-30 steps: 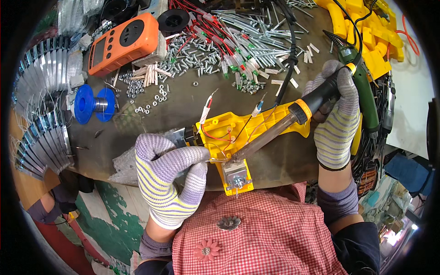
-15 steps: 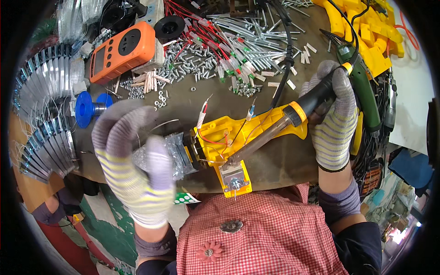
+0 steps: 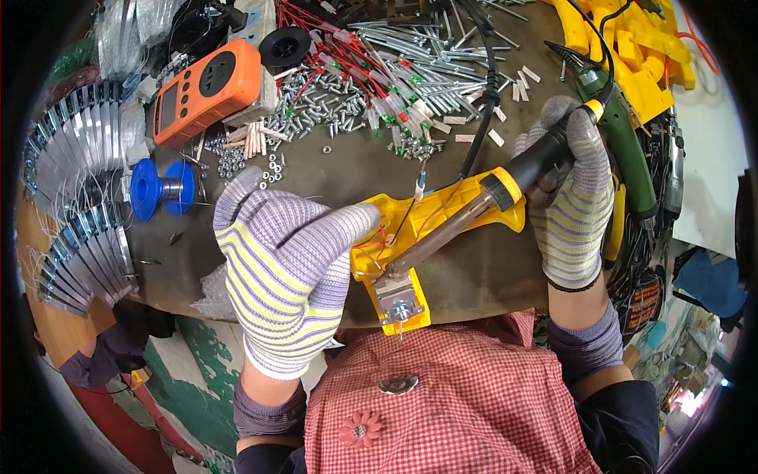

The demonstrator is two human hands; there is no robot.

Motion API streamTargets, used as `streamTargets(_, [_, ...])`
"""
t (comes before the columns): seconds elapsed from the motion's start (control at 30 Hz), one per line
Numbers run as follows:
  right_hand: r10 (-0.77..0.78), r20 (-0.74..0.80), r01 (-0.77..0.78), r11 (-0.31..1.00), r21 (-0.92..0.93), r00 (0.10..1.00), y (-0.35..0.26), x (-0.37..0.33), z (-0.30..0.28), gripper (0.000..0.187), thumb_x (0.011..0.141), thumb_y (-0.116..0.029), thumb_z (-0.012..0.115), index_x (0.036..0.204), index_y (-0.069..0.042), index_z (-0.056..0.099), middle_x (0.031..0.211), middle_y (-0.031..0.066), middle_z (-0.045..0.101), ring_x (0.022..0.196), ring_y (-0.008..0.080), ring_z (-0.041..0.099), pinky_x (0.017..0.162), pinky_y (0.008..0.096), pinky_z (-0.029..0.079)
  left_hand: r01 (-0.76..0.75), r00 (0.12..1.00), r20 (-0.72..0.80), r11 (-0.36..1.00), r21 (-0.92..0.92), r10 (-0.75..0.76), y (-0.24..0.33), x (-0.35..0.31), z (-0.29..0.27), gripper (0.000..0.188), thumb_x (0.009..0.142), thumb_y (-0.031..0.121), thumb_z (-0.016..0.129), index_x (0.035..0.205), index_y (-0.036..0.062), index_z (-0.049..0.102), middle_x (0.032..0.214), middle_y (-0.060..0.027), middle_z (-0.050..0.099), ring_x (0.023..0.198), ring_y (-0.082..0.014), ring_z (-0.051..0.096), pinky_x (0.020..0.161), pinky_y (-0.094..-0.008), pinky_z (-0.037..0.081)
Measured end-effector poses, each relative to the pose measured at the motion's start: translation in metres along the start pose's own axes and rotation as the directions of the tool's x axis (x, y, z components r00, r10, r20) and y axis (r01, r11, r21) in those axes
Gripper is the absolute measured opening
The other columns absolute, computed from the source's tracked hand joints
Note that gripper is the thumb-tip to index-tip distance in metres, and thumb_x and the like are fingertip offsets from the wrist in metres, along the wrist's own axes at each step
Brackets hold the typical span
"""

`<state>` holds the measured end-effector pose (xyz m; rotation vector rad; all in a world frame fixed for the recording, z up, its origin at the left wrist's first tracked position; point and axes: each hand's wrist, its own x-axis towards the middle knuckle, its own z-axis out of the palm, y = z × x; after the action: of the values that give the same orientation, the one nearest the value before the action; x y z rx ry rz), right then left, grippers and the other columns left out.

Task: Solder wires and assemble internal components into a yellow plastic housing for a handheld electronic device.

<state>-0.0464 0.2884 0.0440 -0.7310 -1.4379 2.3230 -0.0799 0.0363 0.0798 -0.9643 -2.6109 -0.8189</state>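
Observation:
My right hand, in a striped glove, is wrapped round the black handle of a soldering iron. The iron's metal barrel slants down left across a yellow plastic housing, its end by a small metal block at the housing's near end. My left hand, gloved too, lies over the housing's left end with fingers bent. One fingertip rests near a red wire; what the fingers grip, if anything, is hidden. A blue-sleeved wire end stands up from the housing.
Screws, red wires and long bolts are heaped at the back. An orange meter and a blue solder spool lie left, beside fanned metal strips. A green tool and yellow housings lie right.
My left hand has moved right onto the housing's left end, covering the clear wrapping, black ring and white-sleeved wire there. My right hand still holds the iron, nearly in place.

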Motion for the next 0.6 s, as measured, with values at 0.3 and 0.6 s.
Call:
streamTargets(0.3, [-0.011,0.001,0.011,0.994,-0.107,1.0,-0.002,-0.004,0.003,0.025,0.097,-0.041,0.062,0.102,-0.017,0.065,0.08,-0.0065,0.053,0.059,0.0002,0.044,0.053,0.0149,0.037,0.01,1.0,0.002,0.986,-0.164,-0.01,-0.016,-0.015,0.002,0.018,0.072,0.005,0.077,0.087,0.0078,0.067,0.083,-0.0051,0.068,0.084,-0.021,0.065,0.111,-0.0502,0.034])
streamTargets(0.6, [-0.032,-0.026,0.031,0.999,-0.03,0.999,0.0,-0.001,0.0,0.031,0.093,-0.04,0.068,0.106,-0.011,0.067,0.072,-0.0022,0.061,0.053,0.0025,0.051,0.044,0.0162,0.038,-0.022,0.993,0.107,0.98,-0.197,0.044,-0.016,-0.01,0.001,0.01,0.073,0.008,0.073,0.08,0.0126,0.067,0.08,-0.0012,0.062,0.084,-0.0235,0.059,0.106,-0.0487,0.035])
